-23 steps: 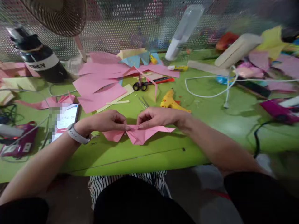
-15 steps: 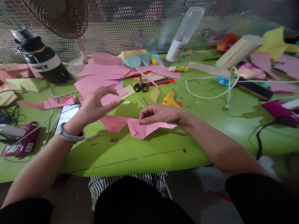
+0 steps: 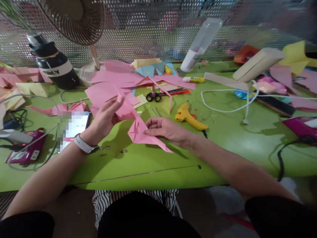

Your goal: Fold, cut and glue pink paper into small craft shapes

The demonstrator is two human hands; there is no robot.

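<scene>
A folded pink paper strip (image 3: 140,132) is raised above the green table (image 3: 158,168), slanting from upper left to lower right. My right hand (image 3: 158,129) pinches its middle between thumb and fingers. At the strip's upper left part, my left hand (image 3: 106,114) has its thumb on the near side, with the fingers partly hidden behind the paper; it wears a white wristband. Just beyond the hands lie black-handled scissors (image 3: 153,96), tweezers (image 3: 156,112) and a yellow glue gun (image 3: 189,115). Several tiny pieces (image 3: 104,147) rest below my left hand.
A phone (image 3: 76,125) and a magenta power block (image 3: 29,145) are at left. Behind stand a black bottle (image 3: 56,67) and a fan (image 3: 95,66), near pink sheets (image 3: 111,77). A white cable (image 3: 223,104), a tilted clear bottle (image 3: 200,44) and a glue stick (image 3: 194,79) are at right.
My left hand has come down onto the pink strip and closed on it. The strip has lifted and turned, its left part now up and its right end lower. The view has shifted slightly.
</scene>
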